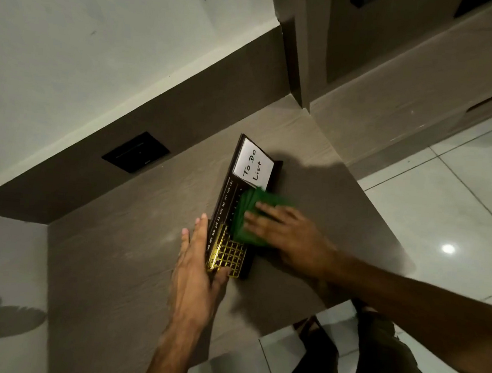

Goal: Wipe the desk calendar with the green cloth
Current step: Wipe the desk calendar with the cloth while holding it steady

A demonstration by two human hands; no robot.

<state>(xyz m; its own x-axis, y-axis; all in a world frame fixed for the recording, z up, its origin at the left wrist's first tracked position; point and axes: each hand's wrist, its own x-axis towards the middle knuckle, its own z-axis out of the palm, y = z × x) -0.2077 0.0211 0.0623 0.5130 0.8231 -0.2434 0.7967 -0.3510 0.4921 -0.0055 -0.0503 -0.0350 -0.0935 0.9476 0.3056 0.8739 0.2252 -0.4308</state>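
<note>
Dark rectangular desk calendar point(230, 212) w/ gold grid: left hand point(196, 272) open-flat, bracing edge. Right hand point(288, 236) flat, pressing folded green cloth point(253, 217). Risk: hard stroke dislodges white to-do card point(253, 167).

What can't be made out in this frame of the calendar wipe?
Head view only:
- Middle of the desk calendar: covered by the green cloth and right hand.
- Cloth edges: motion-blurred.
- Near-left corner of the calendar: behind the left hand; its first month labels are hidden.
- Date numbers beside the cloth: too small to read.
- Black wall plate: too dark to identify.
- Object at the lower left edge: cut off.
</note>
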